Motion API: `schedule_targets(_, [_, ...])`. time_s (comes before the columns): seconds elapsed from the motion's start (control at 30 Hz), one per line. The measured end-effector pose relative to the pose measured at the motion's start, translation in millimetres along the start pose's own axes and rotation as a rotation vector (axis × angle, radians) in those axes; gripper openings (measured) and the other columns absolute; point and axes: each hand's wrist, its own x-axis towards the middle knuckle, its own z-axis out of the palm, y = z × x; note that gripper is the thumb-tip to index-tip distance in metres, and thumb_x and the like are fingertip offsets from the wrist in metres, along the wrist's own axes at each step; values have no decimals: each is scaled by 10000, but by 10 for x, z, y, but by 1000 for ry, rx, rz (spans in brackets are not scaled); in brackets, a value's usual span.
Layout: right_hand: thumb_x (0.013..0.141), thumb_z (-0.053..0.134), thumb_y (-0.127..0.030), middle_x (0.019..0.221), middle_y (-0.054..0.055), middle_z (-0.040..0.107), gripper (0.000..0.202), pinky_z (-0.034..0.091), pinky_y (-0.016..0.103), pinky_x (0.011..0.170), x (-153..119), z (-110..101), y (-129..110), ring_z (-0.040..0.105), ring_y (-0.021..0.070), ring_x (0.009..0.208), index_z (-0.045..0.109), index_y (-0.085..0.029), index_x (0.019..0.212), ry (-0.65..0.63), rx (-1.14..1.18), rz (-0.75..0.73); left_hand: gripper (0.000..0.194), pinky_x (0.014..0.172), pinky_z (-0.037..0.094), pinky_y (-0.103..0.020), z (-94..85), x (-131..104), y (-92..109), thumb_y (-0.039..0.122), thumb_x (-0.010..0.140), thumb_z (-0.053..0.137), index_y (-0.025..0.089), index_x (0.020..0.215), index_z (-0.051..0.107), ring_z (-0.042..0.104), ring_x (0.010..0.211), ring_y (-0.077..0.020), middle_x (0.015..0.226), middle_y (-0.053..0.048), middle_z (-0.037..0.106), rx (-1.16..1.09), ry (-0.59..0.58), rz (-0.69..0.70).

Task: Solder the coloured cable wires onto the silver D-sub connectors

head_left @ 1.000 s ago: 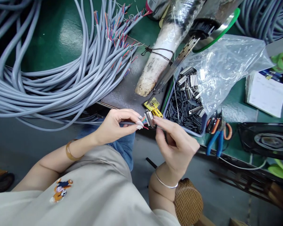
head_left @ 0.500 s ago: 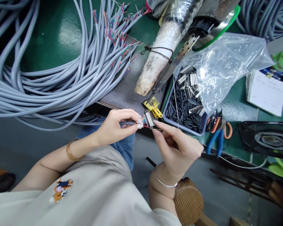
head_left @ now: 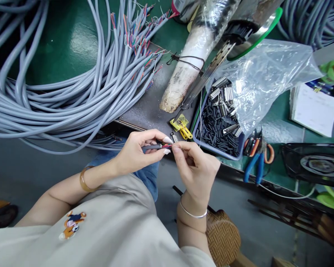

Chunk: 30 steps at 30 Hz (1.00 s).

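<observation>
My left hand (head_left: pixel 136 152) is closed around the end of a grey cable (head_left: pixel 152 147), thumb and fingers pinching it near where the sheath stops. Thin coloured wires (head_left: pixel 166 146), mostly red, stick out from that end toward the right. At their tips my right hand (head_left: pixel 197 161) is pinched shut, thumb against forefinger. A metal multi-pin connector (head_left: pixel 174 137) shows just beyond the fingertips, partly covered by them; whether it is held or only touched is hidden. Close behind it on the bench edge lies a yellow cutter (head_left: pixel 185 131).
Many grey cables (head_left: pixel 72 92) with stripped ends spread over the bench at left. A bin (head_left: pixel 239 150) holds black sleeves and connectors under a plastic bag (head_left: pixel 269 74). Blue-handled pliers (head_left: pixel 254 167) lie right of it. A wrapped white roll (head_left: pixel 180 78) and soldering iron (head_left: pixel 193 89) lean in above.
My right hand has moved left, from the connector's right side to the wire ends. The connector, in plain sight before, is now partly covered by the fingers. My left hand still grips the cable.
</observation>
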Motion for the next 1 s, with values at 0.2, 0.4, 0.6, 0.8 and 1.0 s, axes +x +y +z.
schedule_targets(0.2, [951,673,-211,541,-109,442,84,332,187,462,-3,9,-38,373,28,413,692,-211,869,-1,45,48,64,618,531,-191,68,-16,-22,207,821,748,145,831,735,670,706,-118,816,-58,754,-41,78,55])
schedule_targets(0.4, [968,629,-306,573,-65,530,155,328,210,425,-29,49,14,456,61,442,737,-226,889,364,183,94,209,459,410,-161,58,66,-51,256,751,815,143,760,639,523,476,-46,648,14,657,-387,106,-272])
schedule_targets(0.6, [955,633,-143,894,-21,702,259,440,178,390,10,55,-30,636,62,511,646,-248,1192,620,197,-21,326,397,297,-161,-18,121,-81,332,713,862,144,777,603,493,425,-45,603,39,594,-546,46,-407])
schedule_targets(0.8, [866,759,-85,956,5,813,198,622,223,740,-64,25,-93,790,141,811,691,-217,998,292,-199,-190,335,427,356,-159,2,114,-80,343,714,878,148,761,610,484,449,-35,631,27,625,-471,74,-343])
schedule_targets(1.0, [850,741,-42,933,14,807,210,624,224,783,-12,257,101,781,129,842,650,-208,938,328,-71,-143,217,509,467,-159,19,173,-51,238,731,830,142,729,635,561,539,-36,822,-29,729,-299,126,-167])
